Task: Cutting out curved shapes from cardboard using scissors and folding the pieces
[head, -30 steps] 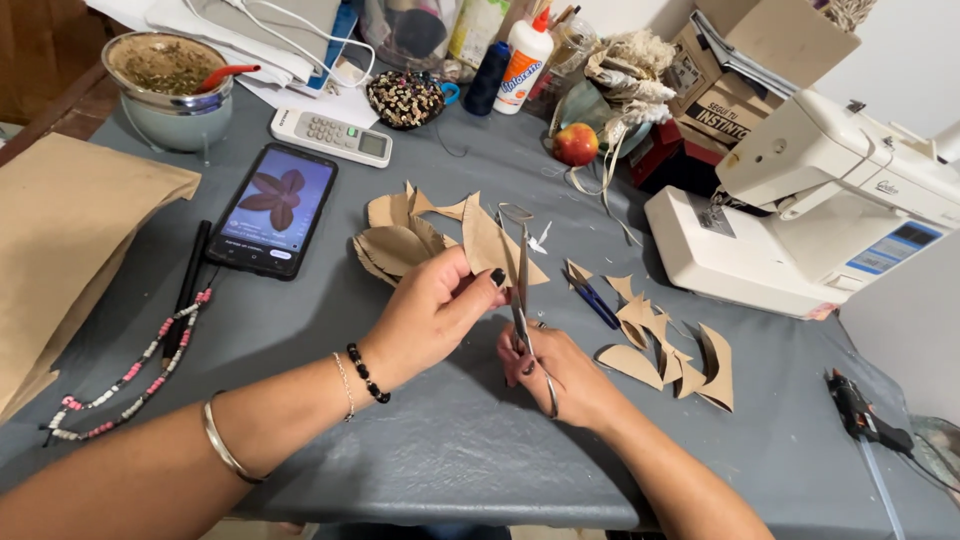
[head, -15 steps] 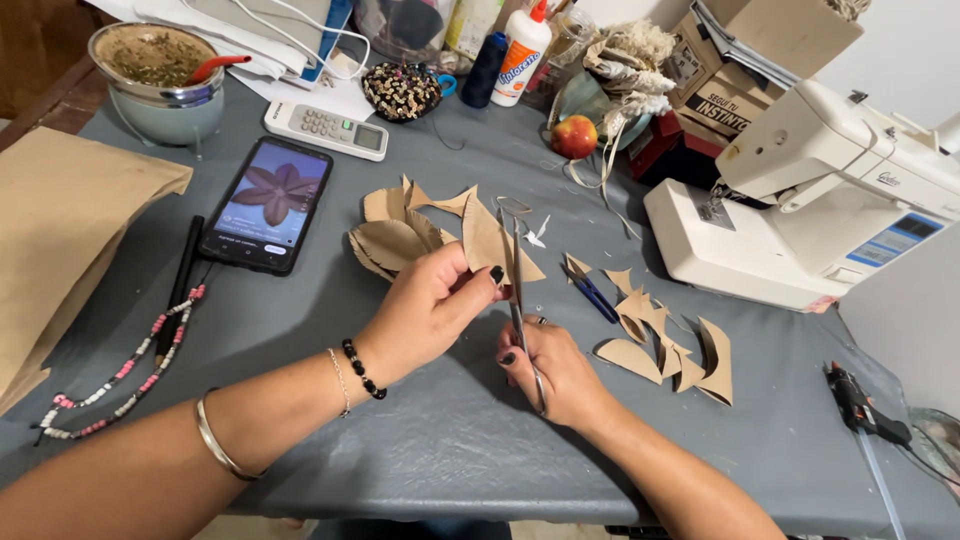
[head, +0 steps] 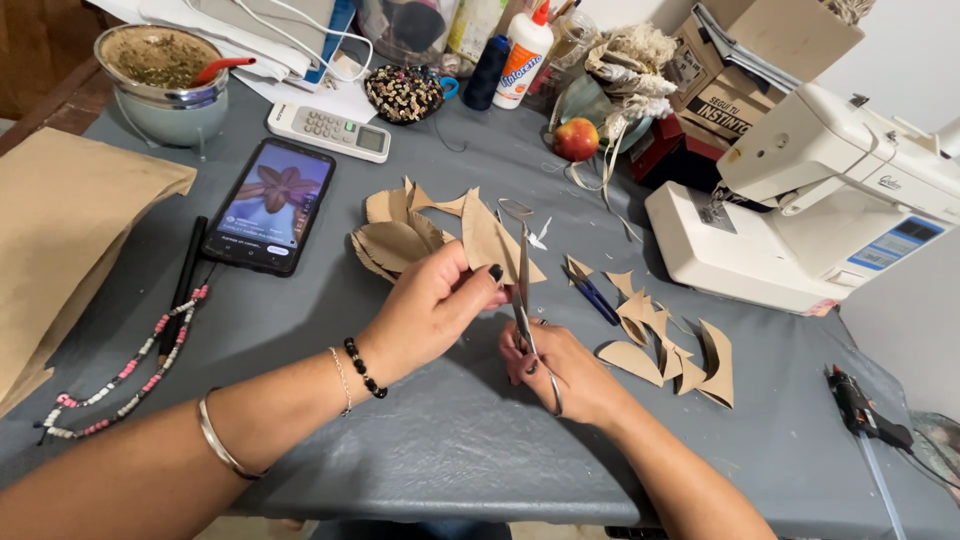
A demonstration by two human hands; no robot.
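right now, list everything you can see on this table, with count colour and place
paper leaf piece: one, brown, held in left hand
scissors: one pair, silver, in right hand, blades up
cut leaf shapes: a pile, brown, behind left hand
paper scraps: several, brown, right of hands
phone: one, black, screen lit, left of pile
bead string: one, pink and white, near left
remote: one, white, far side
glue bottle: one, white, orange cap, far side
apple: one, red and yellow, far side
sewing machine: one, white, right
glue gun: one, black, near right
left hand: bracelets at wrist
right hand: on scissor handles
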